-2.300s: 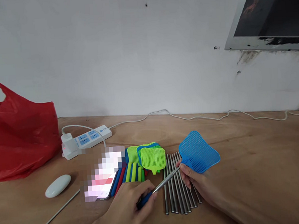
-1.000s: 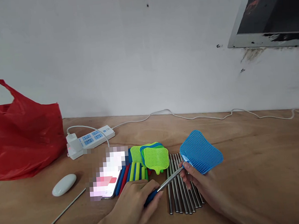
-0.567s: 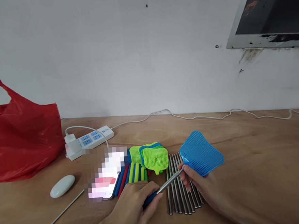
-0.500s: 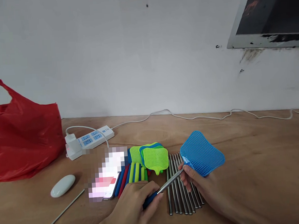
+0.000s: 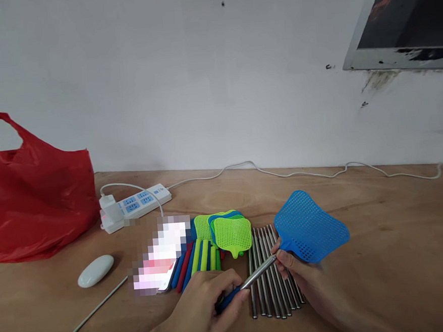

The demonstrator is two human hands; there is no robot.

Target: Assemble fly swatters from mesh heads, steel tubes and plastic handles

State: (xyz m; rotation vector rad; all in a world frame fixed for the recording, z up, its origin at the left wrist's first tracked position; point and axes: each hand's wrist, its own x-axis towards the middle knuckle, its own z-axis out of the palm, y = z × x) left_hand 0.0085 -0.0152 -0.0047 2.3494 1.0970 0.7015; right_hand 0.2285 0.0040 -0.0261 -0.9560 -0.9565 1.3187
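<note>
My left hand [image 5: 207, 311] is closed around the blue grip [image 5: 227, 299] of a metal rod [image 5: 260, 273]. My right hand [image 5: 303, 276] pinches the neck of a blue mesh swatter head [image 5: 309, 225] where the rod's far end meets it. Both hands hover over a row of several bare metal rods [image 5: 272, 273] lying on the wooden table [image 5: 381, 235]. Left of the rods lie green and blue swatter heads [image 5: 226, 229] stacked on several coloured grips [image 5: 199, 258].
A phone with a blurred screen [image 5: 159, 256] lies left of the grips. A white oval object [image 5: 96, 271], a thin rod [image 5: 84, 319], a white power strip [image 5: 135, 205] with its cable [image 5: 301, 173] and a red plastic bag [image 5: 33, 192] sit further left and back.
The blue swatter head and the rod have shifted slightly right and tilted flatter. Both hands keep their holds. The view has drifted a little.
</note>
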